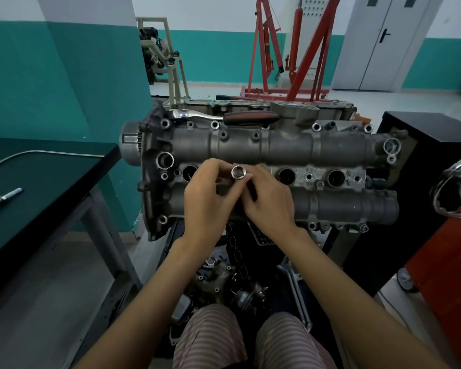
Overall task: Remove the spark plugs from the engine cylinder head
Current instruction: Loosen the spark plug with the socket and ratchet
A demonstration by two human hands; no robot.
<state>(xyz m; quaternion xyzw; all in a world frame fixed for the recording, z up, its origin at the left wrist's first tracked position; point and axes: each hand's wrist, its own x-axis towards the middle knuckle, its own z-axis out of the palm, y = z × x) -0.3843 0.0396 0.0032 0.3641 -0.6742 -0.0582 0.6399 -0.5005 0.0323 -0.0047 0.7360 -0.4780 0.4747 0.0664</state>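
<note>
Above the cylinder head (277,147), over its row of plug wells, both hands, left (208,198) and right (269,206), pinch an upright socket (238,172); ratchet (224,117) rests along the far edge.

The engine cylinder head (277,147) is grey. The socket (238,172) is shiny silver. The trousers (210,339) have pink and grey stripes. The crane (290,49) is red.

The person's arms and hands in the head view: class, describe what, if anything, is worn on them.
Both forearms are bare, with no sleeves in view. The left hand and right hand wear no gloves; no rings, watch or bracelets are visible.
</note>
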